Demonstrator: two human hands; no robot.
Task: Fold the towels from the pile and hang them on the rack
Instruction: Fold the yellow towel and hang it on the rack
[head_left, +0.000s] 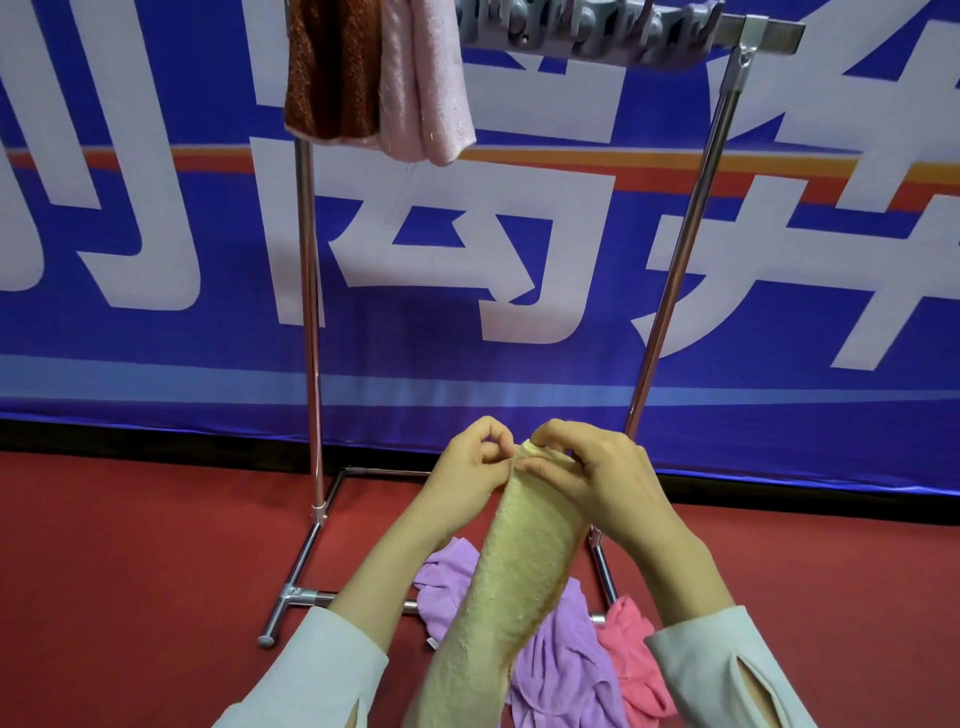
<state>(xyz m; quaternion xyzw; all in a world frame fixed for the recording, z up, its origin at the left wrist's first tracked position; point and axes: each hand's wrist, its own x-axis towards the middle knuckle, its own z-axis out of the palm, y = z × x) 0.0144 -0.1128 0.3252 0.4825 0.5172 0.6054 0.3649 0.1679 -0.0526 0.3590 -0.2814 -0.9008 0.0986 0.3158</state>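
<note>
A yellow towel (514, 582) hangs in a long narrow strip in front of me, held by its top end. My left hand (470, 470) pinches that top edge from the left, and my right hand (597, 470) grips it from the right, fingers curled over the cloth. On the red floor below lie a purple towel (566, 660) and a pink towel (631, 654) in a loose pile. The metal rack (306, 291) stands beyond, with a brown towel (332, 67) and a light pink towel (426, 78) draped over its top bar at the left.
Grey plastic clips (582, 31) hang along the rack's top bar to the right of the towels. A blue banner (156, 338) with large white characters forms the backdrop. The rack's base tubes (296, 597) lie on the red floor.
</note>
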